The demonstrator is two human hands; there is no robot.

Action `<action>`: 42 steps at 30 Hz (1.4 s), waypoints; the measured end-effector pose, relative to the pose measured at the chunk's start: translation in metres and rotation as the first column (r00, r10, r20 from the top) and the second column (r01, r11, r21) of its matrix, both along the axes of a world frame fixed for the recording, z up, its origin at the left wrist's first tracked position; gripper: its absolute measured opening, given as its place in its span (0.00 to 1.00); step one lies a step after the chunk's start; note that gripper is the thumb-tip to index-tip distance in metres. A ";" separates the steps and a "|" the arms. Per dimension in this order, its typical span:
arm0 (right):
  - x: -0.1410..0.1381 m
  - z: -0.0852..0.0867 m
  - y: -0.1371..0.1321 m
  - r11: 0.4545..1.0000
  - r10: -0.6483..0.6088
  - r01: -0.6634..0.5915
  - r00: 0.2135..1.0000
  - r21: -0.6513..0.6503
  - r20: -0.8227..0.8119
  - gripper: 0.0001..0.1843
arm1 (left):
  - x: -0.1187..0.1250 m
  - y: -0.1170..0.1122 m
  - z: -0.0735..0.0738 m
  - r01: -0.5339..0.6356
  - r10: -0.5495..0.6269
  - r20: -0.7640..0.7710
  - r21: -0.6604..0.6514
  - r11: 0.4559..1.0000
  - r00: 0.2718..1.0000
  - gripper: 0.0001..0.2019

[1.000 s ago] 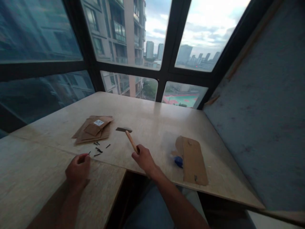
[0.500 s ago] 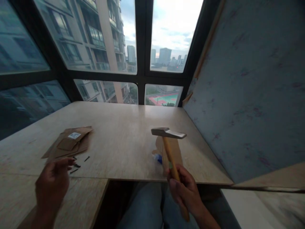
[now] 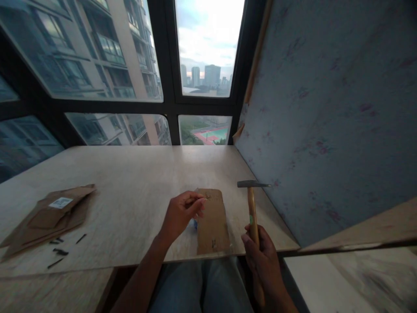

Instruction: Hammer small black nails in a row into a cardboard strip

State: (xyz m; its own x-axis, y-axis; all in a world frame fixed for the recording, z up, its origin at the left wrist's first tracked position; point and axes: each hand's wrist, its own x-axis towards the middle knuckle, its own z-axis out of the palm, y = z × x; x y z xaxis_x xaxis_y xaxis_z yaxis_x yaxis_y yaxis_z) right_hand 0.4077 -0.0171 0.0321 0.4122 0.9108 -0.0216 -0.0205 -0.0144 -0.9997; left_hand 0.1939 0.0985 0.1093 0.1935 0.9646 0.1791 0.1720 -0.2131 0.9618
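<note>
My right hand [image 3: 264,252] is closed round the wooden handle of a hammer [image 3: 252,202], holding it upright with its metal head at the top. A piece of brown cardboard [image 3: 213,226] lies near the table's front edge. Over its upper left part is my left hand [image 3: 182,213], fingers pinched together; whatever they hold is too small to make out. A bit of something blue [image 3: 195,223] shows beside the cardboard, mostly hidden by that hand. Several dark nails or screws [image 3: 61,251] are scattered at the left.
Brown paper envelopes [image 3: 73,204], one with a white label, are stacked on the pale table [image 3: 137,174] at the left. A wallpapered panel [image 3: 312,130] rises along the right side. Dark-framed windows [image 3: 169,78] stand behind the table, and its front edge is close to my knees.
My left hand has moved right, from beside the dark nails or screws to above the cardboard. The hammer has shifted right, off the cardboard. My view has turned to the right.
</note>
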 end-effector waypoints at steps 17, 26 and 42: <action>-0.009 -0.026 0.028 0.996 0.066 -0.061 0.996 -0.064 0.067 0.23 | 0.043 0.053 -0.030 0.244 -0.131 -0.400 0.248 0.937 0.907 0.11; -0.011 -0.036 0.032 0.988 0.106 -0.110 0.994 -0.107 -0.039 0.25 | 0.045 0.059 -0.046 0.225 -0.120 -0.379 0.246 0.943 0.917 0.09; -0.016 -0.039 0.035 0.994 0.036 -0.047 0.992 -0.094 -0.117 0.24 | 0.044 0.061 -0.056 0.266 -0.190 -0.358 0.179 0.947 0.914 0.09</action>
